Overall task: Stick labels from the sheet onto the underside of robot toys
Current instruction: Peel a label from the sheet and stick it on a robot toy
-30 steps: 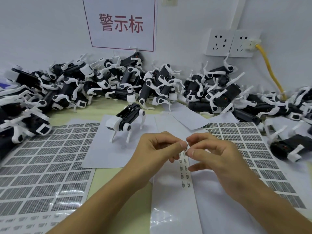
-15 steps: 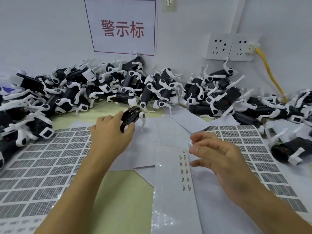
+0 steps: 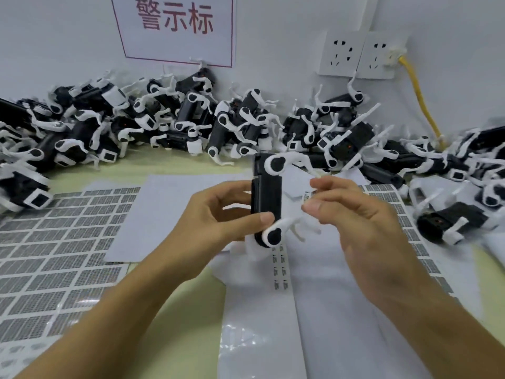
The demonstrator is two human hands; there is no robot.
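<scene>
The left hand (image 3: 216, 214) grips the robot toy (image 3: 266, 203) upright, long axis vertical, legs pointing toward the right hand (image 3: 352, 222), whose fingertips (image 3: 314, 206), just beside it, pinch what looks like a small label (image 3: 307, 194) above the label sheet (image 3: 280, 269).

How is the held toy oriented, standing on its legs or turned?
Turned: the left hand holds the toy on end, legs pointing right.

A white sign (image 3: 175, 28) with red characters is mounted at upper centre. Two wall sockets (image 3: 360, 54) are fixed at upper right; a yellow cable (image 3: 418, 97) is plugged into the right one.
</scene>
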